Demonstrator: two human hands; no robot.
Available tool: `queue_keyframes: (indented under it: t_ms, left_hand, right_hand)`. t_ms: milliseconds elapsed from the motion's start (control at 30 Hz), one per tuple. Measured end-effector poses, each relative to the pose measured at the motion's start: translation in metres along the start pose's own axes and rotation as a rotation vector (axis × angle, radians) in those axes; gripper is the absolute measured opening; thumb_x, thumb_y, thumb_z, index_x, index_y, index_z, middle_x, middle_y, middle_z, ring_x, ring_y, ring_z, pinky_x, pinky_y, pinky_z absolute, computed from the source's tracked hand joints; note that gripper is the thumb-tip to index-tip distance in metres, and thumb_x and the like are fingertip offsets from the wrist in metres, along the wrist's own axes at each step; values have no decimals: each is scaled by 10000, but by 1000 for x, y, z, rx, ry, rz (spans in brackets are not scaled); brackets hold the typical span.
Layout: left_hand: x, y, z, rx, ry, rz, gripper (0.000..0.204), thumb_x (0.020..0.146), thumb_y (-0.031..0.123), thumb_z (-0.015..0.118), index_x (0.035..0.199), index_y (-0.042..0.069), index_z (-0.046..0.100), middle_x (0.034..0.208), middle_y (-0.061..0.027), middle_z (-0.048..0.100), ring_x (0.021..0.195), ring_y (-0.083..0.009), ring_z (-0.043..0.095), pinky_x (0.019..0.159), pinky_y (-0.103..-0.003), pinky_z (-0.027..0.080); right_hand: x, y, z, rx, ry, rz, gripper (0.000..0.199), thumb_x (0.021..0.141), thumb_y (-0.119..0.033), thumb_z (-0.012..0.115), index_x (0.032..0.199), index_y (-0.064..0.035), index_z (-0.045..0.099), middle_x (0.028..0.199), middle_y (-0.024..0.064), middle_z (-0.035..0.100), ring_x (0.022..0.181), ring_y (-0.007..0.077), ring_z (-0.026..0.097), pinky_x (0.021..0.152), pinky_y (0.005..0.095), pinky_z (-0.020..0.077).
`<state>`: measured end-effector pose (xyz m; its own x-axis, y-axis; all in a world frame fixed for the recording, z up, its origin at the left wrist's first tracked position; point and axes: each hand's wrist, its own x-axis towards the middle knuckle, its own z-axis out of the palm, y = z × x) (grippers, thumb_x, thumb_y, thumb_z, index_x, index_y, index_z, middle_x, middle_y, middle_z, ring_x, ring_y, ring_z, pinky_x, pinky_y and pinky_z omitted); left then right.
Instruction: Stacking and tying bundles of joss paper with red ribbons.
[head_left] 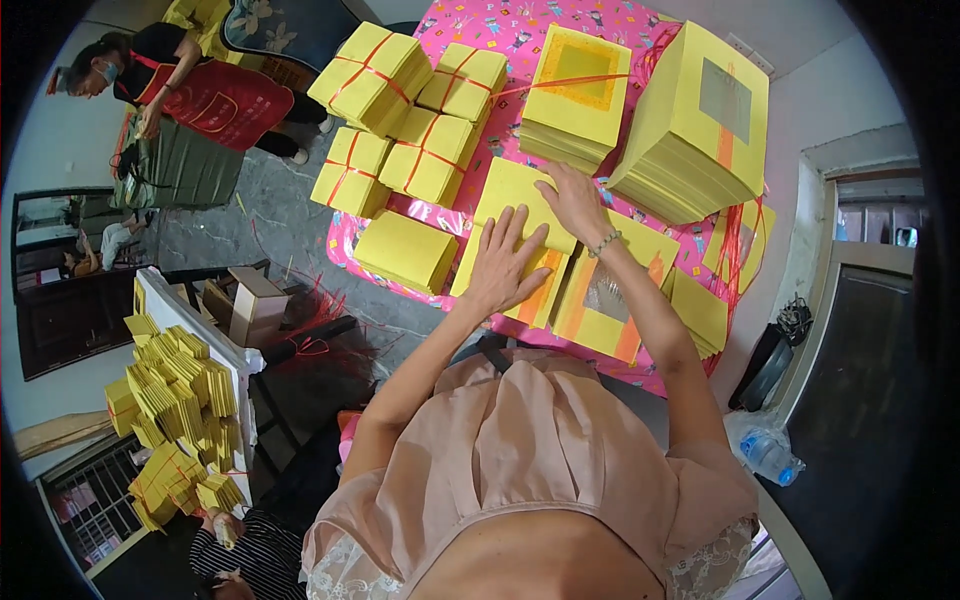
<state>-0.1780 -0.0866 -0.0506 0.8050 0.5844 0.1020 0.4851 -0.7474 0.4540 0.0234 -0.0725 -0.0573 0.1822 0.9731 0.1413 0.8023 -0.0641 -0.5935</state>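
Observation:
My left hand (507,262) lies with its fingers spread on a yellow sheet of paper (510,192) near the table's front edge. Above and to the right, my right hand (578,205) rests on the same sheet's right part, fingers bent loosely, with a beaded bracelet at the wrist. Under the hands is a low stack of paper with an orange patch (540,302). To its right lies another yellow stack (592,310) with a silvery square and orange bands. A bare yellow stack (404,250) sits left of my left hand.
Several tied yellow bundles (372,75) stand at the table's far left. Tall paper stacks (690,120) rise at the far right, beside red strings (738,245). A side table (248,400) at left bears more bundles. Two people are nearby, one in a red apron (222,100).

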Motion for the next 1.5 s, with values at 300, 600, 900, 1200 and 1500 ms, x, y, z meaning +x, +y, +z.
queue_keyframes:
  t_ms: [300,600,900,1200,1500]
  left_hand:
    - [-5,-2,0,22,-17,5,642,884,487,575,1438,196,433,1519,-211,286,1412,-424,225,1150,-558,153]
    - [-6,-4,2,23,-18,34,634,866,500,590,1414,203,471,1514,-207,304,1402,-455,224,1138,-580,181]
    - [-6,-5,1,38,-15,29,627,863,496,598,1407,205,484,1522,-214,289,1402,-461,220,1133,-573,187]
    - [-7,-5,2,15,-11,27,639,866,496,595,1424,210,466,1525,-228,269,1405,-461,219,1138,-571,186]
    - [-6,-6,1,27,-27,42,665,859,513,590,1437,215,452,1526,-238,270,1409,-460,223,1133,-576,198]
  right_hand:
    - [0,-4,2,1,-41,51,295,879,-228,638,1091,-26,601,1046,156,642,1023,335,602,843,442,489]
    - [-9,-11,-1,-155,164,-77,298,883,-192,631,1143,-47,608,1075,125,616,1023,322,572,874,427,460]
    - [-112,-40,-13,-83,62,-99,338,812,-96,620,1142,-21,612,1139,120,582,1124,295,529,957,424,428]
    - [-130,-26,-5,-228,54,-181,423,862,-158,621,1260,-22,572,1329,124,531,1318,304,426,1100,453,322]
    - [-137,-23,-5,-205,-240,-156,745,895,-350,594,1498,-47,277,1568,108,259,1456,298,205,1164,549,140]
